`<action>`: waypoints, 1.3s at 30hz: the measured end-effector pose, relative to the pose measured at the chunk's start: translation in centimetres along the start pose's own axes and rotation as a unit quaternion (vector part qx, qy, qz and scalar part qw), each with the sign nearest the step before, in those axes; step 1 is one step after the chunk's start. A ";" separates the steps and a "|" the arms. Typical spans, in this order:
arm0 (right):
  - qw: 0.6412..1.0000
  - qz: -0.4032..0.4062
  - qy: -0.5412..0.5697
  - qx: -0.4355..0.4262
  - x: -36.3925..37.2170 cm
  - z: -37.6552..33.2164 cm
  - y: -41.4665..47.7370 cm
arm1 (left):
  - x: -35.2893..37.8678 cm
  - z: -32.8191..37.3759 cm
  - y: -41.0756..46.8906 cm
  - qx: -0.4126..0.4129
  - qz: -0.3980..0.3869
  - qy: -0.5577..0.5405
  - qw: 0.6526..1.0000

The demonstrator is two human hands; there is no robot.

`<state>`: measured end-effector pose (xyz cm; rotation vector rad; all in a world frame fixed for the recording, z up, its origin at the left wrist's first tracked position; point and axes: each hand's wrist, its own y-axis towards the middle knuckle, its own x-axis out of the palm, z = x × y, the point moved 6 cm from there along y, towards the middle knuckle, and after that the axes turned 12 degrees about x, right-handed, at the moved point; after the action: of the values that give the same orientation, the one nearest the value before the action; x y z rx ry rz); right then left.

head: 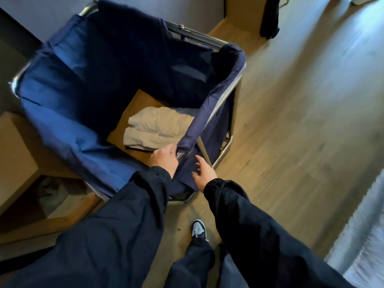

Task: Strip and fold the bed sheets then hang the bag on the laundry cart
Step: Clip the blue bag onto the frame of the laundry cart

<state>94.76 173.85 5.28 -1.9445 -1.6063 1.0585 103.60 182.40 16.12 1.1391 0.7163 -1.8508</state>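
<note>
1. Hands first: the left hand [164,159] has its fingers curled over the top hem of the blue bag [62,100], gripping it where the cloth meets a shiny bit of rail at the near corner.
2. The right hand [204,171] is just to the right of the left hand, loosely open with fingers spread and holding nothing. It lies against or just above the flap of bag cloth hanging down at that corner; I cannot tell whether it touches.
3. The bag spreads away from both hands, out ahead and to the left. Its rim is draped over the metal frame of the laundry cart [220,113] along the right side and the far left corner. On the far side, part of the bare rail shows.
4. Just beyond the left hand's fingertips, down inside the bag, a pale folded sheet [158,125] lies on a tan board [135,102] at the bottom.
5. Both forearms reach in from below in dark sleeves [145,204] with gathered cuffs.
6. Below the right hand, between the two arms, one shoe [198,228] stands on the wooden floor [291,121].
7. A wooden unit [16,146] sits to the left of the left hand, touching or just beside the cart.
8. White fabric [365,235], blurred, lies well to the right of the right hand at the picture's edge.
</note>
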 end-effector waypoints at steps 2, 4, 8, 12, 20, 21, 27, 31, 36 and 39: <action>0.999 0.003 0.049 0.003 0.1 0.1 0.3 | 0.0 -0.2 0.4 0.010 0.002 0.010 1.000; 0.997 0.007 0.073 -0.013 0.0 -0.2 0.4 | 0.4 -0.7 0.9 -0.020 -0.017 0.015 1.000; 0.991 0.002 0.126 -0.045 -0.1 -1.1 0.7 | 1.0 -1.5 1.9 -0.111 -0.042 0.011 0.993; 0.988 0.034 0.136 -0.067 -0.6 -1.4 1.4 | 0.8 0.5 1.0 -0.077 -0.004 -0.033 0.997; 0.984 0.086 0.120 -0.097 -1.1 -0.3 3.0 | 2.9 1.6 1.1 -0.075 -0.073 0.123 0.987; 0.981 0.094 0.140 -0.098 -1.1 0.0 3.0 | 3.0 1.5 1.2 -0.069 -0.077 0.128 0.986; 0.954 0.102 0.271 -0.079 -0.4 0.6 3.0 | 3.0 1.8 1.1 -0.034 -0.084 0.142 0.986; 0.929 0.107 0.347 -0.075 0.2 0.6 3.4 | 3.1 1.8 1.0 -0.022 -0.082 0.151 0.985; 0.918 0.090 0.374 -0.093 0.1 0.3 3.1 | 3.1 1.5 1.0 -0.011 -0.071 0.150 0.986; 0.935 0.085 0.319 -0.131 -0.4 -0.4 2.6 | 3.0 1.3 1.0 0.005 -0.055 0.138 0.989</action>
<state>96.66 172.83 3.80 -2.3086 -1.2626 0.2005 103.13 179.82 13.98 1.4045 0.9440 -1.8054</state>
